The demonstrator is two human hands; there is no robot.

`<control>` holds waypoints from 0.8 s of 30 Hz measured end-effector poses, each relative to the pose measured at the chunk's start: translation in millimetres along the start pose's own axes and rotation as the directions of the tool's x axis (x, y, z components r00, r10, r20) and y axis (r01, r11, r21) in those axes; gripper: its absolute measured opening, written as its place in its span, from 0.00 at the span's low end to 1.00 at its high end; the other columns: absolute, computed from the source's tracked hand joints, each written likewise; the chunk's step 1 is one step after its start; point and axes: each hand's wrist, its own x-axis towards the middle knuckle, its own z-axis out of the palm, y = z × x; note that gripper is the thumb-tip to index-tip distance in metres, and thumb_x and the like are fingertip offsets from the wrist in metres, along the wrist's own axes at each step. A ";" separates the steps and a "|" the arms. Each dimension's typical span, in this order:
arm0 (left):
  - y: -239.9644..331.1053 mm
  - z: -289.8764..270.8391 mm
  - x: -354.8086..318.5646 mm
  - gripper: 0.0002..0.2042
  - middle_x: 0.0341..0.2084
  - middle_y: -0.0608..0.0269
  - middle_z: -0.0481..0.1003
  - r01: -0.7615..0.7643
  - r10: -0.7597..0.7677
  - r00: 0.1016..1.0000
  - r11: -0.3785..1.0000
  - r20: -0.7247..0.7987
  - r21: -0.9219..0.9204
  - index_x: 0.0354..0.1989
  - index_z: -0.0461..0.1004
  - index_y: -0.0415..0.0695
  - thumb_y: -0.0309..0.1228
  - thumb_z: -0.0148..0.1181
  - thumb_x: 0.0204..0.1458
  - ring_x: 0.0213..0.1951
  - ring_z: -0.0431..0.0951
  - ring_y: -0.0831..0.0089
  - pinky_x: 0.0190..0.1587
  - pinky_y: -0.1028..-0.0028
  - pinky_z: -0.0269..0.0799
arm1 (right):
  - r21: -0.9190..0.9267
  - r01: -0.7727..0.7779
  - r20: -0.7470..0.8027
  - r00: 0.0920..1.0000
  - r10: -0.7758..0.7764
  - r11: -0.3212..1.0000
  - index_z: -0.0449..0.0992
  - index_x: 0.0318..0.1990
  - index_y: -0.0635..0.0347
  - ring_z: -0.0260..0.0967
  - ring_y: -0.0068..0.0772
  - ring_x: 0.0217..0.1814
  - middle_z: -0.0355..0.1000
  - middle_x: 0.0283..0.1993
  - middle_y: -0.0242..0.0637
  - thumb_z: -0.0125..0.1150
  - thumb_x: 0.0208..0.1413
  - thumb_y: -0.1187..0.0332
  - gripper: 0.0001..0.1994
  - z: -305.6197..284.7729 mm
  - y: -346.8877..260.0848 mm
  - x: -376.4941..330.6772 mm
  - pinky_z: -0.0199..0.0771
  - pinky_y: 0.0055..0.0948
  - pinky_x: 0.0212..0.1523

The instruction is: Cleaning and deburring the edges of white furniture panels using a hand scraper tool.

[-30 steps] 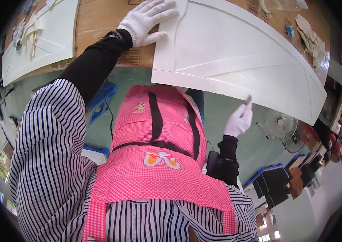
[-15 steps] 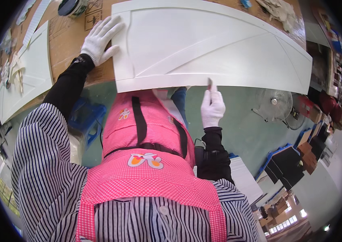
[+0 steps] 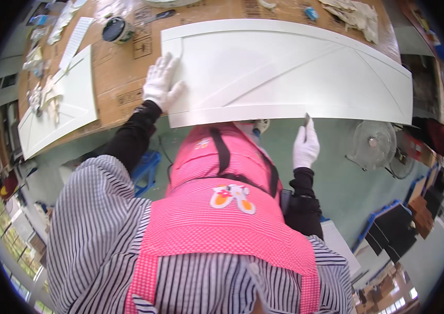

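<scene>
Against white panel (image 3: 285, 76), splayed left hand (image 3: 160, 86)

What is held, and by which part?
The right hand holds a small dark tool by its lower end; the left hand grips nothing, lying at the white panel's left end.

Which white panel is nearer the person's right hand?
The panel straight ahead: the right hand is by its near edge, while the other panel lies farther left.

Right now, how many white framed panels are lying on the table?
2. The large panel lies in front, with the left hand at its left end; a second panel lies farther left, partly covered by pale cloth. Any beneath them would be hidden.
</scene>
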 end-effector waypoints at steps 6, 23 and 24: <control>32.8 -0.8 -51.2 0.36 0.73 0.44 0.53 0.079 -0.073 0.996 0.992 -0.057 0.099 0.72 0.58 0.46 0.43 0.59 0.54 0.74 0.49 0.44 0.74 0.52 0.45 | 0.063 -0.082 0.178 0.982 0.070 0.995 0.75 0.60 0.63 0.79 0.44 0.50 0.78 0.51 0.49 0.57 0.65 0.67 0.19 -9.6 1.7 10.1 0.76 0.34 0.53; 81.0 14.8 -129.6 0.29 0.62 0.56 0.70 -0.261 0.271 0.960 0.958 -0.077 0.117 0.59 0.74 0.55 0.31 0.66 0.41 0.64 0.69 0.55 0.67 0.50 0.60 | 0.148 -0.032 0.262 0.965 -0.008 0.989 0.73 0.62 0.66 0.78 0.40 0.53 0.78 0.54 0.49 0.58 0.65 0.69 0.20 -10.5 20.3 18.8 0.74 0.32 0.56; 81.7 14.1 -129.4 0.29 0.62 0.56 0.70 -0.259 0.269 0.960 0.959 -0.080 0.116 0.59 0.74 0.55 0.31 0.66 0.41 0.64 0.69 0.55 0.67 0.50 0.60 | 0.158 -0.041 0.256 0.967 -0.001 0.987 0.73 0.62 0.66 0.78 0.40 0.54 0.78 0.54 0.49 0.58 0.65 0.69 0.20 -11.4 18.5 18.3 0.74 0.32 0.56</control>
